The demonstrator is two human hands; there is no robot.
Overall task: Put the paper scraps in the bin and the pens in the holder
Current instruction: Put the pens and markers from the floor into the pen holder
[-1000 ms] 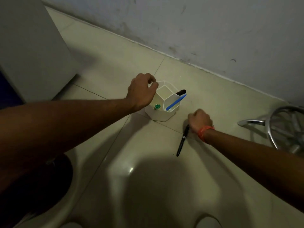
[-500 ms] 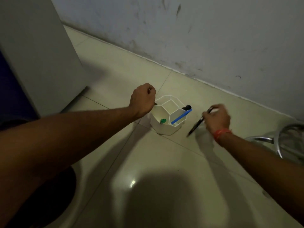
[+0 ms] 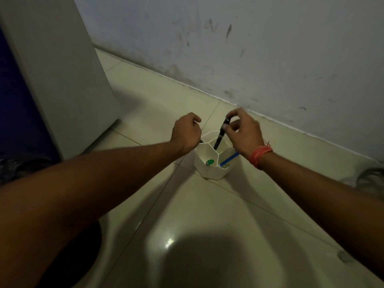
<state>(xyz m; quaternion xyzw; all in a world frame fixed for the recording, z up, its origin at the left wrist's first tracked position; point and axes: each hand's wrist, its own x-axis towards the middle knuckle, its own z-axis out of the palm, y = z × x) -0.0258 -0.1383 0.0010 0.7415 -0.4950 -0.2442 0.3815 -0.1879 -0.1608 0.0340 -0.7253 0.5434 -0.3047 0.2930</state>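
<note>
A white faceted pen holder stands on the tiled floor near the wall. It has compartments; one holds a blue pen, another a green-capped item. My right hand pinches the top of a black pen, which stands nearly upright with its tip inside the holder's back compartment. My left hand is closed at the holder's left rim, a dark tip poking out beneath it; what it grips is hidden.
A pale cabinet side stands at the left. The scuffed wall runs behind the holder. A dark round opening with a white rim lies at lower left. A metal frame shows at the right edge.
My right hand lifted the black pen off the floor, carried it left and up, and now has its tip in the holder. My left hand stayed at the holder's rim.
</note>
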